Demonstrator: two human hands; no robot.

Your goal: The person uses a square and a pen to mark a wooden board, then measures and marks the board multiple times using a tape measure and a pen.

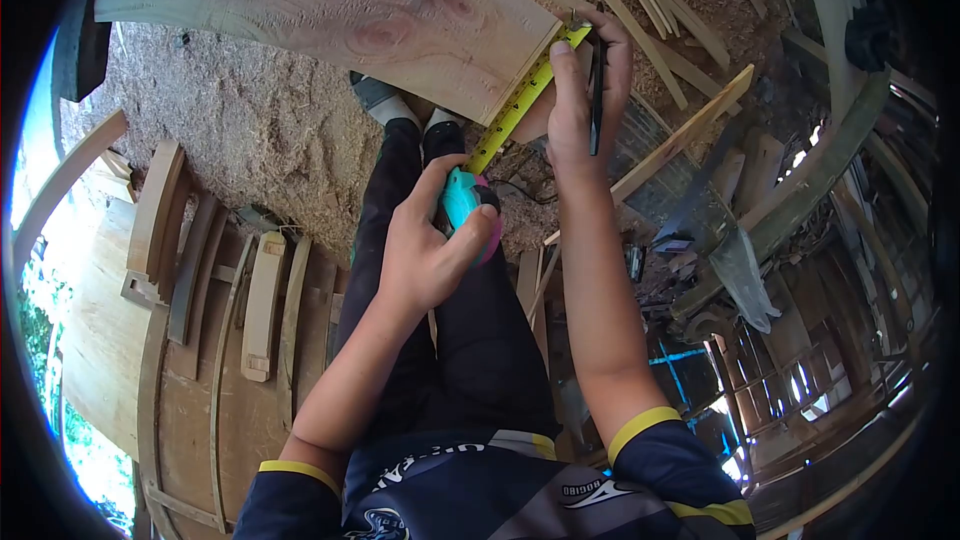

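Observation:
A wide wooden board [330, 15] with knots and visible grain reaches across the top of the view. My left hand [425, 245] is wrapped round the turquoise and pink case of a tape measure [462, 198], thumb on its dark part. From it a yellow blade [515, 105] runs along the board's end edge. At the far corner of that edge, my right hand [585, 105] holds the blade's end, thumb pressed on the yellow strip. A slim black pencil or pen [597, 90] is also held in that hand, pointing back toward me.
Sawdust [240, 130] covers the ground beneath the board. Thin wood strips [640, 0] lie at the upper right, and a longer stick [690, 130] slants below them. Curved wooden pieces [265, 305] stand at the left. A clear plastic bag [740, 280] hangs at the right.

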